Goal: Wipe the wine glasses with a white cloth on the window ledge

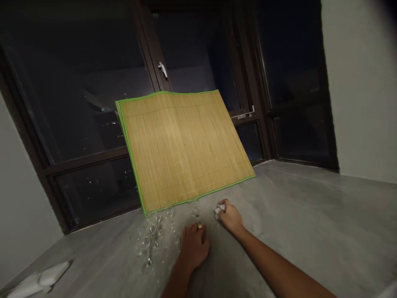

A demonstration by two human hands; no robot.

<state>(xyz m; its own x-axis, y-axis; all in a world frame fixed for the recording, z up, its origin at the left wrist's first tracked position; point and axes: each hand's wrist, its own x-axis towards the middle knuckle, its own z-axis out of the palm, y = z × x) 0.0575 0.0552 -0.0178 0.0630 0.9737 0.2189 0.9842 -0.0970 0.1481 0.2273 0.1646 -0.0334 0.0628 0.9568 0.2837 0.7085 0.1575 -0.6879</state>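
While right grip (232,216) holds wad (218,211), glassware (143,241), mat (186,145)

White wad (219,210) partly hidden by right fingers (226,203), clear glassware (143,242) blurred

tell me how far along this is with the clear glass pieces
Possibly done: the clear glass pieces grouped on the left, though their finish is too blurred to judge. In hand: the right hand holds something white and crumpled; the left hand is at a separate glass piece. Left: probably that one, at least.
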